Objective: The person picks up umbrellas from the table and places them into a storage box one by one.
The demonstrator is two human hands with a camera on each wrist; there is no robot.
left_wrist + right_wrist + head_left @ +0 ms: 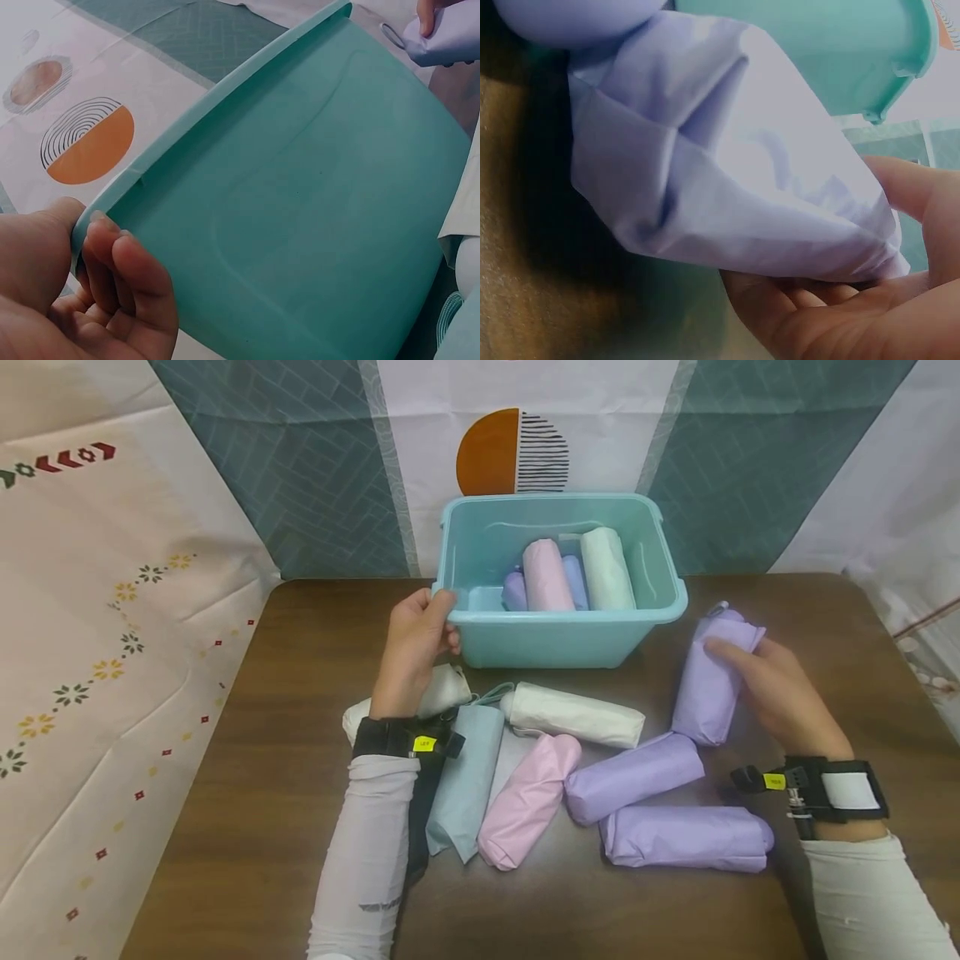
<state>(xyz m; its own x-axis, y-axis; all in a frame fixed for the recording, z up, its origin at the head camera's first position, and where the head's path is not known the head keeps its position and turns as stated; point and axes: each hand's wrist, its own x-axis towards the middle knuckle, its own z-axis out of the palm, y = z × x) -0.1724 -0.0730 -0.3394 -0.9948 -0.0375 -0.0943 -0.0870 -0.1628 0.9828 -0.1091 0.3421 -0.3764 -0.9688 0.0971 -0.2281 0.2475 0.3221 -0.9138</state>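
Observation:
My left hand [414,643] grips the near left corner of the rim of a teal plastic bin [540,643], thumb over the edge and fingers curled beneath, as the left wrist view confirms. In my right hand [783,693] is a purple folded umbrella [708,685], pinched near its upper end and tilted, right of the bin. A loop strap shows at its top. Inside the bin lie a pink umbrella [547,575], a pale mint umbrella [607,568] and blue-purple ones [514,591], partly hidden.
Before the bin lie a white umbrella [577,714], a blue-grey one [467,777], a pink one [528,802] and two purple ones [633,777]. Another white umbrella [444,691] is partly behind my left wrist. A patterned cloth [322,468] hangs behind the wooden table [225,827].

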